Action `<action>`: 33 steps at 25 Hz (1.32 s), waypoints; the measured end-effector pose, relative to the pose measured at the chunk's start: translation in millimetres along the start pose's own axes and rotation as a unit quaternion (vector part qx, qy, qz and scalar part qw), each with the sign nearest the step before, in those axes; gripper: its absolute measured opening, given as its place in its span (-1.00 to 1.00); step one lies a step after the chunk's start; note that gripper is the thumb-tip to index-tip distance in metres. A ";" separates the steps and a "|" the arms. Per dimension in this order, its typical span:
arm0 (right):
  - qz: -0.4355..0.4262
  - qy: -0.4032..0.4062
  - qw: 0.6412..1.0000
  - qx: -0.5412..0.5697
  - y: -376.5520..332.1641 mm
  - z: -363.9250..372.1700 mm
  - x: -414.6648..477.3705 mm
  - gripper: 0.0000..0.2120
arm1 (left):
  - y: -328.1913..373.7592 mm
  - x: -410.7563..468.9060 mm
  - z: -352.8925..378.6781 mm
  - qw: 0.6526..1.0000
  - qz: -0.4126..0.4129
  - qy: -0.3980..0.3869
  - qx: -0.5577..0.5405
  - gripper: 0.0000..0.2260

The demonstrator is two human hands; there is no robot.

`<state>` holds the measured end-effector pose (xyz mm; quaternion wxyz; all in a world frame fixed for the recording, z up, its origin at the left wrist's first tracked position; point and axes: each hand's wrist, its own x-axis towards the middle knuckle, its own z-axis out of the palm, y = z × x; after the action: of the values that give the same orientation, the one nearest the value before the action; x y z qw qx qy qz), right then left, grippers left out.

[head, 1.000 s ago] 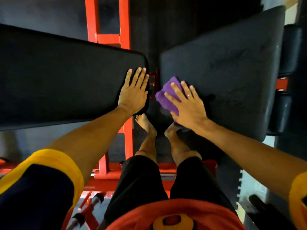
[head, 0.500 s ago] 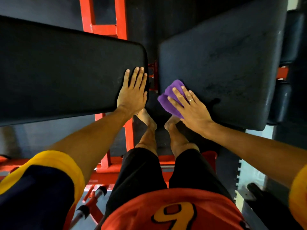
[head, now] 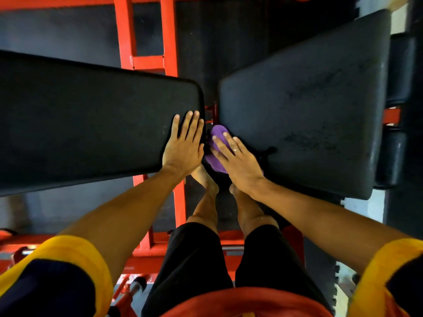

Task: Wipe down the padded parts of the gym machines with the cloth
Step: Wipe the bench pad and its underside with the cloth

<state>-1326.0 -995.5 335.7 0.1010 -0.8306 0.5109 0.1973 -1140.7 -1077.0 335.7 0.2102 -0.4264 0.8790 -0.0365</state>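
- Left hand (head: 183,147) lies flat, fingers straight and close together, on the near-right corner of the long black padded bench section (head: 91,122) that fills the 9 o'clock side.
- Right hand (head: 238,163) is spread flat too, fingers straight, pressing the small purple cloth (head: 218,133) down. It grips nothing; the palm and fingers simply pin it.
- The cloth sits dead centre, bunched under those fingers at the near-left corner of the wide, scuffed black padded panel (head: 309,106), which stretches out toward 2 o'clock. Part of the cloth spills over the gap between the two pads.
- The two hands are just beside each other, almost touching across that gap.
- There's a thin ring (head: 237,149) on one right-hand finger.
- An orange-red steel frame (head: 169,30) runs up to 12 o'clock between the pads.
- Bare feet (head: 203,177) stand on the dark floor below the hands, with black shorts (head: 194,259) at 6 o'clock.
- Black roller cushions (head: 400,69) are stacked at 3 o'clock.
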 end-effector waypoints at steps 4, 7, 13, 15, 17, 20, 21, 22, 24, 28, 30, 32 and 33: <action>0.057 0.038 0.996 0.054 45.3 10.7 -70.0 0.07 | -0.4 0.9 -2.0 1.000 -0.005 -0.014 -0.004 -0.39; 0.071 0.035 0.995 0.056 38.7 12.1 -71.3 0.04 | 1.6 -0.8 0.0 1.000 -0.003 -0.017 -0.002 -0.39; 0.009 -0.012 0.997 0.076 21.4 -5.8 6.9 -0.06 | 0.4 -1.3 -0.4 1.000 -0.002 0.011 -0.005 -0.40; 0.023 0.015 0.996 0.087 50.5 -17.1 -4.7 -0.04 | 0.3 -1.1 -2.0 1.000 -0.003 0.004 -0.012 -0.40; 0.095 0.064 0.986 0.123 89.8 -24.3 -32.6 -0.04 | 0.0 -0.1 -1.3 1.000 -0.007 -0.003 -0.016 -0.40; 0.190 0.078 0.967 0.148 112.9 -24.0 -77.1 -0.02 | 0.3 -1.0 -1.1 1.000 -0.006 -0.006 -0.017 -0.40; 0.200 0.069 0.967 0.145 101.4 -20.3 -84.0 -0.01 | 0.0 -1.6 -0.2 1.000 -0.005 -0.004 -0.017 -0.41; 0.195 0.061 0.969 0.141 84.4 -15.0 -85.2 -0.01 | -0.1 -1.1 -0.2 1.000 -0.006 -0.003 -0.017 -0.41; 0.167 0.053 0.974 0.141 57.9 -7.7 -72.3 -0.03 | 4.4 2.9 -3.3 0.999 -0.026 0.002 -0.041 -0.42; 0.134 0.069 0.981 0.125 69.0 -10.5 -25.2 -0.08 | 41.5 31.6 -4.4 0.979 -0.022 0.030 -0.201 -0.43; 0.156 0.082 0.977 0.119 91.5 -20.1 -12.7 -0.09 | 62.5 53.7 -11.6 0.950 -0.037 0.040 -0.308 -0.43; 0.204 0.097 0.966 0.125 119.2 -29.4 -14.5 -0.08 | 79.6 72.2 -20.1 0.923 -0.087 0.048 -0.373 -0.42; 0.235 0.103 0.958 0.132 131.1 -33.8 -22.7 -0.07 | 86.3 79.0 -24.4 0.910 -0.115 0.051 -0.394 -0.41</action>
<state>-1444.0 -1049.6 380.3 0.1079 -0.6821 0.7207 0.0598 -1257.1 -1085.5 310.2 -0.0258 -0.5707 0.7761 0.2671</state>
